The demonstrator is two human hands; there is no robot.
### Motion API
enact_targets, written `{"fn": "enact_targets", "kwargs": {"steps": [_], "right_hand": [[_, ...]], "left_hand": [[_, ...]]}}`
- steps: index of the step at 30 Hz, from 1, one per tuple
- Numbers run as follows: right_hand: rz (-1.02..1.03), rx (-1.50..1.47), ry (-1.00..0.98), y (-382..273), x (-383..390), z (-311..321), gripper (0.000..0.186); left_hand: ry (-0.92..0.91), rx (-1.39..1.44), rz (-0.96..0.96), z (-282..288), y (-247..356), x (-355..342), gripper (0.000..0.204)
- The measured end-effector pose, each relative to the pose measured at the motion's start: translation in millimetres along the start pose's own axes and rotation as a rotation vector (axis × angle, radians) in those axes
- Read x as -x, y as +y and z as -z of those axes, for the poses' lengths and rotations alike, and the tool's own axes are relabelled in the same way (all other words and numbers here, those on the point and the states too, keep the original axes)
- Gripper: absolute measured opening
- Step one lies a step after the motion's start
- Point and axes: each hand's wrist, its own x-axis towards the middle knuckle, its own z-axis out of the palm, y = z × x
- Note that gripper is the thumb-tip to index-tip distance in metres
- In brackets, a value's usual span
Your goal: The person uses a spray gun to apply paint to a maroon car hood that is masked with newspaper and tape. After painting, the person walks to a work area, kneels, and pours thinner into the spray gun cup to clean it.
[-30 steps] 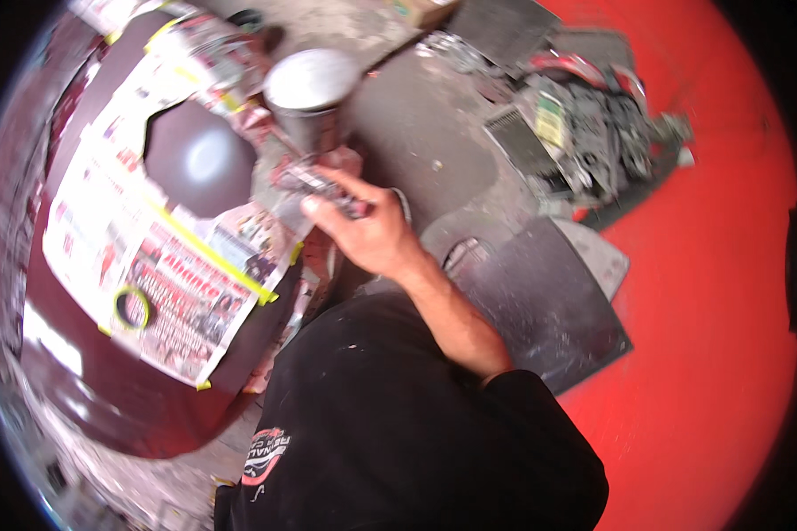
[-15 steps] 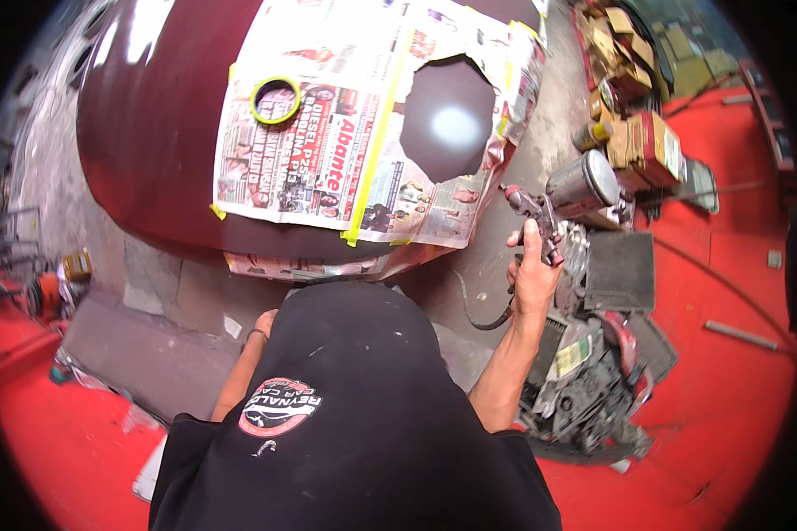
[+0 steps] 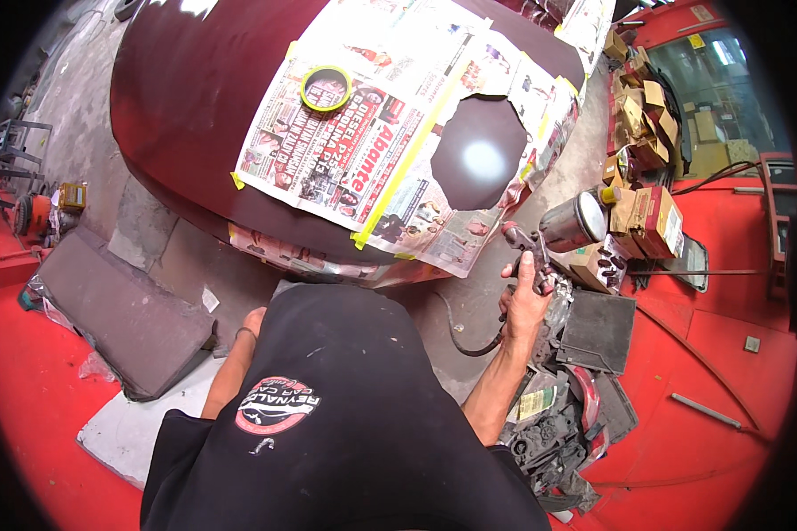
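Note:
A spray gun (image 3: 533, 252) with a grey metal paint cup is gripped in my right hand (image 3: 524, 301), its nozzle end close to the car's masked edge. A dark hose trails below that hand. My left hand (image 3: 253, 322) hangs low by my side, partly behind my black shirt, its fingers hidden. Before me lies a dark red car panel (image 3: 177, 133), partly masked with newspaper (image 3: 274, 150) and yellow tape. A ragged opening in the paper bares a dark patch (image 3: 478, 155) with a pale, misty centre. On the newspaper rests a roll of yellow tape (image 3: 328, 109).
Cardboard boxes (image 3: 651, 221) and a yellow-capped can stand right of the car. Dark car parts (image 3: 549, 442) and a flat black panel (image 3: 598, 332) are piled beside my right arm. A long brown padded piece (image 3: 119, 301) lies at left, and a hose crosses the red floor.
My view has turned, so the car and newspaper sit farther right and slightly tilted. The spray gun stays in my right hand near the masked edge, with its cup tipped a little differently.

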Motion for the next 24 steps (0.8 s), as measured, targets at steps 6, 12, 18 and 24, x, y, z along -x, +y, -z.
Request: {"fn": "enact_targets", "kwargs": {"steps": [6, 12, 18, 24], "right_hand": [[0.005, 0.000, 0.000, 6, 0, 0, 0.036], [-0.006, -0.014, -0.015, 15, -4, -7, 0.035], [0.043, -0.001, -0.014, 17, -3, -7, 0.035], [0.066, 0.019, 0.077, 9, -3, 1, 0.032]], "left_hand": [[-0.055, -0.002, 0.017, -1, 31, 0, 0.038], [-0.096, -0.448, -0.247, 18, 36, -18, 0.040], [-0.129, -0.171, -0.026, 20, 83, -14, 0.040], [-0.162, -0.277, -0.123, 23, 81, -32, 0.039]]}}
